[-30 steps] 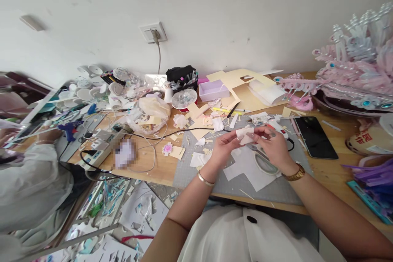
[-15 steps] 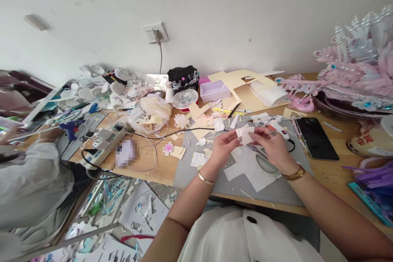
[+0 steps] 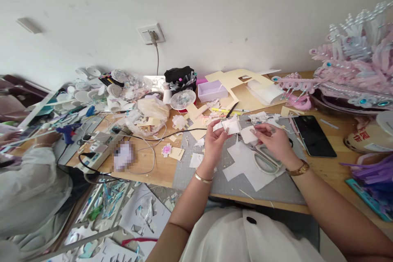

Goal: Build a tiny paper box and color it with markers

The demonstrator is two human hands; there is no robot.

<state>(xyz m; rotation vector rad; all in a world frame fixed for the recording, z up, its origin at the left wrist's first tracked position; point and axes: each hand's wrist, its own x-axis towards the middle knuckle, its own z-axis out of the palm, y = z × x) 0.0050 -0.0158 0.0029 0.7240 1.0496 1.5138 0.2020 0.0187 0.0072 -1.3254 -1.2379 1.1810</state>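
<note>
Between the thumb and fingers of my left hand (image 3: 216, 141) is a small folded white paper piece (image 3: 232, 125). My right hand (image 3: 272, 141) pinches another small white piece, scallop-edged (image 3: 248, 134), just to the right of it. A narrow gap shows between the two pieces. Below my right hand, a pair of scissors (image 3: 266, 159) with pale handles lies on a cross-shaped white sheet (image 3: 256, 178). That sheet rests on the grey cutting mat (image 3: 221, 186). Behind my right hand, a glue gun is partly hidden.
A black tablet (image 3: 316, 136) lies right of the mat. Behind are a lilac box (image 3: 212, 91), cream card offcuts (image 3: 242, 81) and a black pen pouch (image 3: 180, 77). At the left, a co-worker's hand is near a blue glue gun (image 3: 66, 133) and a power strip (image 3: 100, 149).
My hands have moved apart. The white pieces that were together between my fingers are now separate, one in each hand. The view has shifted slightly.
</note>
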